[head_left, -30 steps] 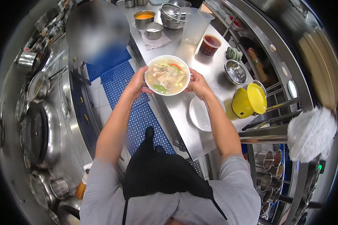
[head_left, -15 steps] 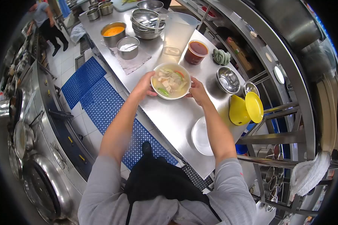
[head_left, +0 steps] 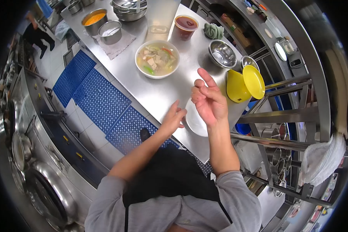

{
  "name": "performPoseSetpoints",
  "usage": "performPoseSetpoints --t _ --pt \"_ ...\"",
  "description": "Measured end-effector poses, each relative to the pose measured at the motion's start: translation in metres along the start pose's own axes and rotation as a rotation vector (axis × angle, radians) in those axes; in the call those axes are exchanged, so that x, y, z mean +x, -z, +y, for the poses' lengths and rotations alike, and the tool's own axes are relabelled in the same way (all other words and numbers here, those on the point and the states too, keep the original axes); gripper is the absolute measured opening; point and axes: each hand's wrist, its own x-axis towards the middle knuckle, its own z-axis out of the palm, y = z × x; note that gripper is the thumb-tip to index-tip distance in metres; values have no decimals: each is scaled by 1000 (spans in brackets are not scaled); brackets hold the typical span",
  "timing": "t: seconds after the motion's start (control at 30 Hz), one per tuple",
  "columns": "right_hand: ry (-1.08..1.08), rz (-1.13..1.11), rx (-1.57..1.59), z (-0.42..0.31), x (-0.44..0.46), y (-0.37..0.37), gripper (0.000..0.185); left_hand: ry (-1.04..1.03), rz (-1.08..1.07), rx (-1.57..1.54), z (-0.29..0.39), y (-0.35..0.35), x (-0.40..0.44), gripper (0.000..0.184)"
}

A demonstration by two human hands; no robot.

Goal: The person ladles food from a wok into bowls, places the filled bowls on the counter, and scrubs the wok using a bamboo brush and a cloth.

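Observation:
A white bowl (head_left: 158, 77) stands upright on the steel table, holding a pale soup (head_left: 155, 62) with meat slices and green and red vegetable pieces. Neither hand touches it. My left hand (head_left: 173, 119) is in front of the bowl with fingers stretched out and nothing in them, close to the left rim of a white plate (head_left: 195, 123). Raised over the plate's right side is my right hand (head_left: 212, 98), palm up, index finger extended and the others partly curled, holding nothing. It hides part of the plate.
Behind the bowl stand a plastic pitcher (head_left: 161, 17), a lidded tub of red sauce (head_left: 185, 27) and a green cloth (head_left: 214, 31). To the right are a metal bowl (head_left: 222, 54) and a yellow container (head_left: 236, 86). Blue mats (head_left: 102, 96) cover the floor; another person (head_left: 38, 34) stands far left.
Both hands have let go of the soup bowl, now resting on the table, and drawn back toward my body near the plate. The view has shifted.

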Motion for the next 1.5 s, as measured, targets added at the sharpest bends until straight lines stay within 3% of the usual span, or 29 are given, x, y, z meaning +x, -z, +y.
performPoseSetpoints --t 0.1,0.17,0.23,0.33,0.47,0.6,0.63,0.93,1.0,1.07,1.1,1.13,1.17,1.2,1.23,1.27,1.3,1.33,1.37,1.43,1.47,1.5 --pt "-70 -178 109 -10 -39 -4 68 -102 4 231 -28 -25 13 89" --pt "-95 -276 89 -17 -61 0 71 -189 8 283 -49 -36 37 85" --pt "-132 -367 96 -24 -79 1 75 -254 -4 166 -59 -34 69 75" --pt "-193 -502 48 -38 -116 2 80 -253 83 100 -79 -50 42 63" --pt "-267 -618 103 -36 -144 5 80 -203 195 -28 -94 -48 -2 61" --pt "-423 -691 134 -21 -165 -5 77 -211 375 -97 -62 -65 -133 66" --pt "-471 -713 141 -15 -170 -8 76 -307 390 -146 -70 -65 -156 68" --pt "-936 -877 218 69 -225 -59 60 -370 909 -330 -167 -95 -382 75" --pt "-944 -887 86 101 -239 -59 35 -485 1008 -457 -198 -115 -431 77" --pt "-780 -888 -249 145 -255 -47 11 -486 1150 -498 -236 -137 -478 77" --pt "-602 -1048 -633 177 -247 -20 13 -539 1262 -500 -258 -149 -498 75" --pt "-310 -1304 -1281 193 -265 -15 18 -536 1340 -549 -273 -168 -525 74" --pt "155 -1815 -1715 215 -256 21 29 -541 1398 -594 -281 -185 -549 74" --pt "326 -2080 -1829 234 -244 79 29 -545 1435 -644 -290 -199 -566 74" --pt "243 -2103 -1847 247 -255 116 22 -570 1497 -679 -310 -214 -582 75" --pt "217 -1930 -1807 248 -280 144 14 -630 1567 -755 -319 -233 -601 75" --pt "106 -1899 -1894 251 -295 163 6 -682 1637 -807 -333 -251 -614 76" --pt "-125 -1879 -1817 249 -313 159 8 -729 1699 -861 -347 -269 -625 76" --pt "243 -2154 -1548 256 -326 150 9 -758 1772 -885 -362 -285 -635 77" --pt "275 -2241 -1430 270 -359 131 10 -827 1853 -971 -393 -316 -653 80" --pt "-32 -2069 -1617 284 -377 114 9 -879 1856 -1024 -408 -326 -661 81" --pt "-74 -2100 -1658 288 -399 78 7 -903 1918 -1094 -417 -335 -664 80"
